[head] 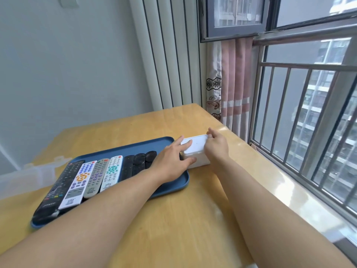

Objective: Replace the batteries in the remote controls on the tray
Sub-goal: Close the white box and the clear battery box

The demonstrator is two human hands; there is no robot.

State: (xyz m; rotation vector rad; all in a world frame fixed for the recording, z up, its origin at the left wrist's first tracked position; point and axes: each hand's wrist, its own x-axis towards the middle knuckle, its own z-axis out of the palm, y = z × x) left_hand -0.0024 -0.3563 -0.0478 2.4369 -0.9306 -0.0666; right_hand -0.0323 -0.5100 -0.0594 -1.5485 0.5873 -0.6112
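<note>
A blue tray (166, 141) lies on the wooden table with several remote controls side by side: a long black one (58, 188), a white one with an orange ring (78, 183), a grey one (96, 176), a white one with a teal ring (112, 173) and black ones (135, 164). Just right of the tray stands a small white lidded box (195, 147). My left hand (172, 157) holds the box's left side, fingers on the lid and thumb on the front. My right hand (216, 145) grips its right side, fingers curled over the far right edge of the lid.
The wooden table (173, 219) runs to a glossy sill at the right, under a barred window (299, 113). A pink curtain (233, 84) hangs at the far right corner. A clear plastic box (23, 176) sits beyond the table's left edge.
</note>
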